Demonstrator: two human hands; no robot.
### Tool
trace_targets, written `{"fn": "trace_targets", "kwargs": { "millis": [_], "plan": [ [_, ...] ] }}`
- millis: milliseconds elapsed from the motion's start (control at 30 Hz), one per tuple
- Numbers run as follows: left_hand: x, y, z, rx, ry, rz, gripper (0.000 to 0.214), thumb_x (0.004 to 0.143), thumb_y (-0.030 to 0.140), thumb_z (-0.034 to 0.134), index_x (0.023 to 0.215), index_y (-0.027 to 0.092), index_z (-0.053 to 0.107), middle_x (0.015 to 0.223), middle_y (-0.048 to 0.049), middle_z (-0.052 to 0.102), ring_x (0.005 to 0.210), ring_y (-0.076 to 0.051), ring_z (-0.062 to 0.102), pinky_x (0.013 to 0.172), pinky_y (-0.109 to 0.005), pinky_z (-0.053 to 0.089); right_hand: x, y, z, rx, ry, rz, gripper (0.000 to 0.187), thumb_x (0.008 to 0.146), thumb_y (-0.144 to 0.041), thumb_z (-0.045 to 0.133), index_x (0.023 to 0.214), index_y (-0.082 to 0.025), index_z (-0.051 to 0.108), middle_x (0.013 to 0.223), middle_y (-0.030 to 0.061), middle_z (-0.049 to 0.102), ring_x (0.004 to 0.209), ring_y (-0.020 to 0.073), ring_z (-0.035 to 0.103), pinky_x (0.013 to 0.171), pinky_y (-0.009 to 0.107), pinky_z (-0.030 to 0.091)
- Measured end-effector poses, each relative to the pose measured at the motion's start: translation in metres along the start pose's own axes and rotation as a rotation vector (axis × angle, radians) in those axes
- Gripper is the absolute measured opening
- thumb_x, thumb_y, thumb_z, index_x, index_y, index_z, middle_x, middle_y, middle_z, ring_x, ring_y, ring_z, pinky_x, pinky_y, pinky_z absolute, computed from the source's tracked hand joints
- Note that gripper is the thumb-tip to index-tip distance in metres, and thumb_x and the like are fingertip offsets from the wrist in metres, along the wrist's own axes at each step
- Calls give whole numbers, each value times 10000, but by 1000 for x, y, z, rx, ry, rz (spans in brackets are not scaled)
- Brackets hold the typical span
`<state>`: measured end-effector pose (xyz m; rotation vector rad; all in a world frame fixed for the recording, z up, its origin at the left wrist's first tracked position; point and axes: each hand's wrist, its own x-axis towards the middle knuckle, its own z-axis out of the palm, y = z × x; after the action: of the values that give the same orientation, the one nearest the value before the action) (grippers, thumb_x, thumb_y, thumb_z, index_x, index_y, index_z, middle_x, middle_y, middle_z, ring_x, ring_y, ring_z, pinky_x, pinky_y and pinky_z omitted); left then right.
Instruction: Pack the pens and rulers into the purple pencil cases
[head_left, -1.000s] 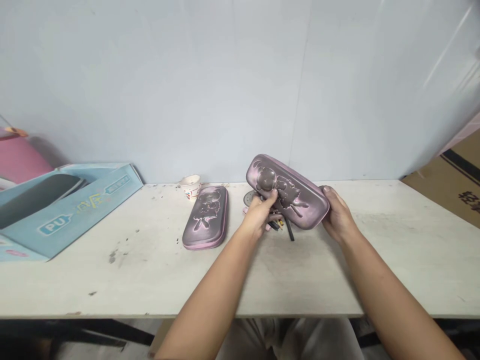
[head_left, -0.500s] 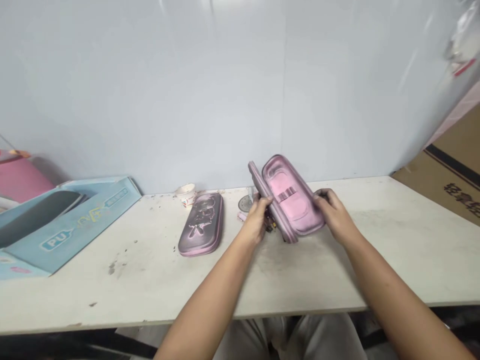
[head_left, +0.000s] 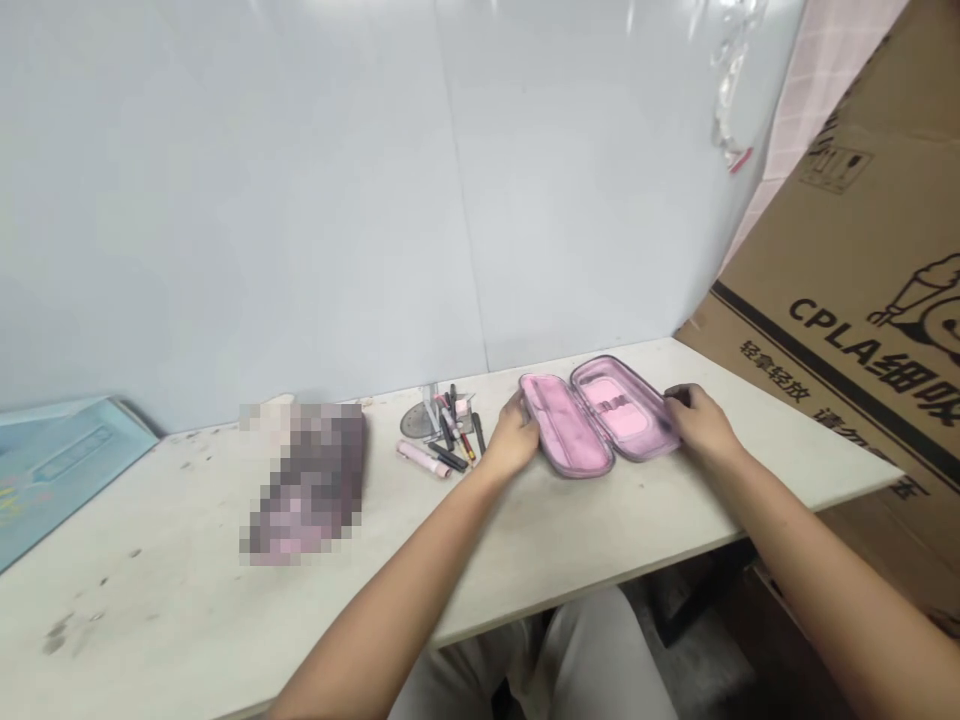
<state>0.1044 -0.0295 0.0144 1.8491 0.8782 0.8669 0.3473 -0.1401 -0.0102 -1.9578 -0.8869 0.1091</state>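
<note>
A pink pencil case [head_left: 574, 440] lies spread open on the table, its two halves side by side and the lining facing up. Elastic loops show in its right half. My left hand [head_left: 513, 436] grips the outer edge of the left half. On the far right edge, my right hand [head_left: 697, 415] is closed with its fingers around the rim. Left of the case is a loose pile of pens [head_left: 450, 425], with a pink marker-like stick [head_left: 423, 458] in front and a grey round disc [head_left: 415, 421] behind.
A second, dark and pink case [head_left: 315, 480], blurred by pixels, lies further left. At the far left is a light blue box [head_left: 75, 460]. A large cardboard box [head_left: 840, 300] leans at the right. A grey wall [head_left: 300, 200] rises behind the table [head_left: 172, 560].
The pink pencil case has gone from half folded and raised to spread flat on the table. My view has turned right, bringing the pens and cardboard box further into sight.
</note>
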Motion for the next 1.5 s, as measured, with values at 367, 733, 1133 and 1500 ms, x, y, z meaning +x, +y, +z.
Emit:
{"fn": "trace_targets", "kwargs": {
  "millis": [367,733,1133,1500],
  "plan": [
    [-9,-8,37,796,-332,210,527,869,422,329,1319,163,419,1435,-172,305,1348,-337,192,1073,-552,85,-39,-25,35,-450,-423,-625,424,857,-473,378,1209,-312,550,1376,73,423,1196,291,447,933,453,388],
    [-24,-9,-2,548,-188,304,351,856,302,399,1167,219,538,1351,-110,434,1292,-236,318,1089,-522,47,-35,-21,34,-584,-298,-729,379,865,-370,358,1040,-199,648,1187,123,567,1091,301,487,860,453,406],
    [-60,-58,-132,862,240,-104,407,829,189,356,1209,117,482,1225,-186,459,1128,-298,443,950,-418,338,-129,-158,137,-452,-370,-1083,312,832,-366,440,997,-150,595,1046,138,577,1073,283,435,871,406,365],
    [-66,-59,-129,746,170,-120,357,829,211,365,1124,103,535,1101,-215,526,1094,-328,445,942,-462,314,-128,-167,170,-406,-313,-981,244,791,-285,496,955,-129,585,983,156,603,1019,289,478,864,402,378]
  ]
}}
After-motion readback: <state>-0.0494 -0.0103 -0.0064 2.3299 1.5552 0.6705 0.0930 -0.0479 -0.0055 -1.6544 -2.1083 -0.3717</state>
